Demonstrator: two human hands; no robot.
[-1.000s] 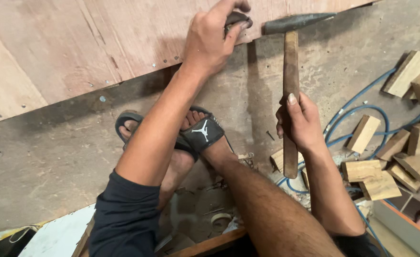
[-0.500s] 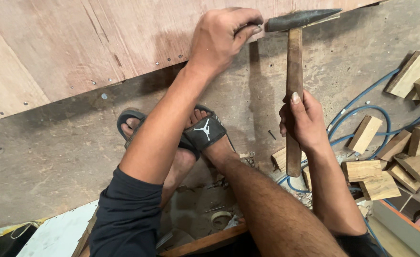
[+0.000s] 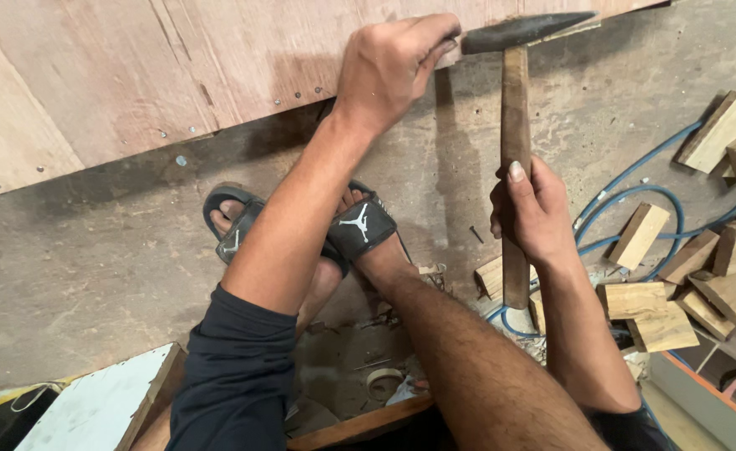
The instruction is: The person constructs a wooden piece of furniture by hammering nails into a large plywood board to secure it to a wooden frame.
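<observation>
While right hand (image 3: 528, 213) grips the hammer (image 3: 514, 125), its head touches pinched left hand (image 3: 393, 63).

Dark navy sleeve (image 3: 238, 367) covers the left upper arm; forearms bare. Black slide sandals (image 3: 361, 227) with white emblem on feet.

Hammer (image 3: 515, 167) with dark metal head and worn wooden handle, upright, head at twelve o'clock pointing right, resting against plywood sheet (image 3: 176, 75) edge, reddish-brown, nailed along its lower edge, lying at eleven o'clock
</observation>
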